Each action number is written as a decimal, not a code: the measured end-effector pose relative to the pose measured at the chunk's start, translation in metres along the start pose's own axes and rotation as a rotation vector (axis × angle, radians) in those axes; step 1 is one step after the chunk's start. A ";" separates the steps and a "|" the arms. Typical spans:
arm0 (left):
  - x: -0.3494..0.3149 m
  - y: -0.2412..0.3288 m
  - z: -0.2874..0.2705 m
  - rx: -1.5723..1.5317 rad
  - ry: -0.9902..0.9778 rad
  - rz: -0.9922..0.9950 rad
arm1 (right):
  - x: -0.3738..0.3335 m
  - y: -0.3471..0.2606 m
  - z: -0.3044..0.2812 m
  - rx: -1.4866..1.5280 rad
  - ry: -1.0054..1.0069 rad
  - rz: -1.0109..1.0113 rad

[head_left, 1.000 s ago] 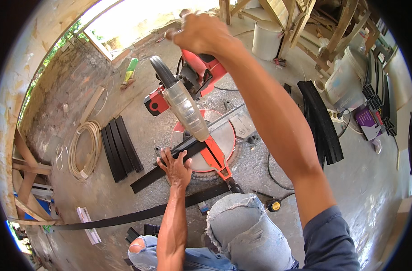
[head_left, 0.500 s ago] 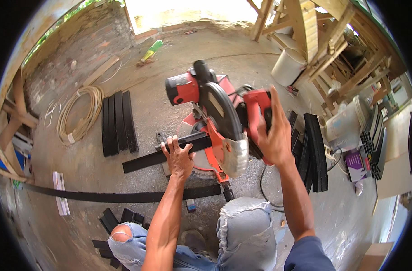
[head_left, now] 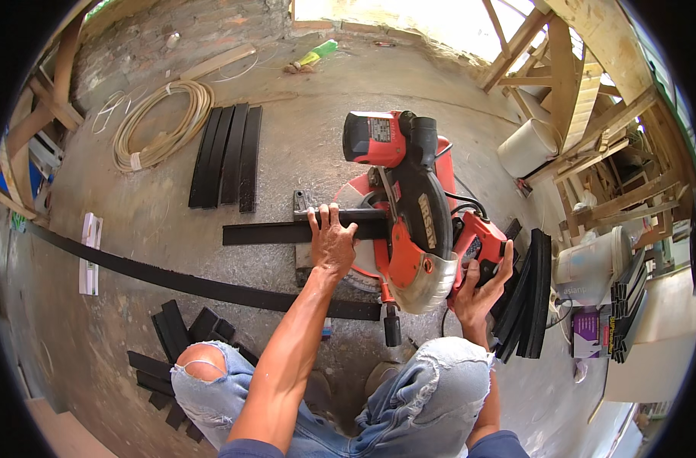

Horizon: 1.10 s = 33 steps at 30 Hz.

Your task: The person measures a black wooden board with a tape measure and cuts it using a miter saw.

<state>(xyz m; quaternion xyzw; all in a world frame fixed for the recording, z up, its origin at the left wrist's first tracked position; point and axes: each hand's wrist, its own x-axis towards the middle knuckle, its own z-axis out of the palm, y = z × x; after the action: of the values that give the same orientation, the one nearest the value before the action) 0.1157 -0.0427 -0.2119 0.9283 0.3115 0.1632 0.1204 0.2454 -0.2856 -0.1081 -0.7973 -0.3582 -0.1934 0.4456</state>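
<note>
A red and black miter saw [head_left: 432,206] stands on the floor before my knees. My left hand [head_left: 334,244] holds a short black strip [head_left: 262,233] against the saw's fence, fingers hooked over its top. The strip's right end runs in under the saw head, where the blade guard [head_left: 420,267] hides it. Around the red saw handle [head_left: 476,235] my right hand [head_left: 481,288] is closed, thumb and fingers on its near end. The blade's contact with the strip cannot be seen.
A long black strip [head_left: 203,286] crosses the floor nearer my knees. Four-strip-like black lengths [head_left: 229,156] lie far left by a coiled hose [head_left: 164,126]. More strips [head_left: 527,298] lie right of the saw; short offcuts [head_left: 199,324] lie by my left knee. Buckets [head_left: 527,149] stand at right.
The saw head has come down, and my right hand has gone down with its handle. My left hand stays on the short strip. The whole view has shifted and turned.
</note>
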 end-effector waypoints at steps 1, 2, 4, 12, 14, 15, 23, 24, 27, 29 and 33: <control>-0.001 -0.001 0.001 -0.005 0.016 0.006 | 0.002 -0.001 0.002 -0.007 0.025 -0.025; -0.002 -0.002 0.002 -0.011 0.031 0.012 | 0.004 -0.003 0.002 -0.005 0.017 -0.026; -0.002 -0.003 0.004 -0.020 0.046 0.008 | 0.011 -0.012 -0.001 -0.013 0.013 -0.106; -0.003 -0.005 0.007 -0.040 0.071 0.027 | 0.037 -0.020 -0.005 0.304 -0.005 0.242; -0.001 -0.001 0.008 -0.049 0.083 0.034 | 0.045 -0.023 -0.006 0.326 0.000 0.258; -0.001 0.000 0.009 -0.053 0.094 0.040 | 0.048 -0.022 -0.008 0.319 -0.048 0.269; -0.003 -0.004 0.010 -0.039 0.107 0.045 | 0.057 -0.045 -0.008 0.243 -0.109 0.264; -0.002 -0.003 0.009 -0.034 0.103 0.045 | 0.057 -0.043 -0.006 0.242 -0.109 0.265; -0.001 -0.002 0.007 -0.007 0.071 0.034 | 0.064 -0.037 -0.002 0.208 -0.048 0.111; -0.001 -0.002 0.008 0.008 0.052 0.025 | 0.071 -0.044 -0.005 0.244 -0.103 0.165; 0.000 -0.002 0.007 0.035 0.021 0.015 | 0.090 -0.047 -0.005 0.291 -0.146 0.220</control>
<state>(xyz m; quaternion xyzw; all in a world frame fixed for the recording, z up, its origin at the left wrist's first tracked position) 0.1169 -0.0423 -0.2190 0.9308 0.3087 0.1686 0.0998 0.2708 -0.2378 -0.0219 -0.7706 -0.3246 -0.0314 0.5475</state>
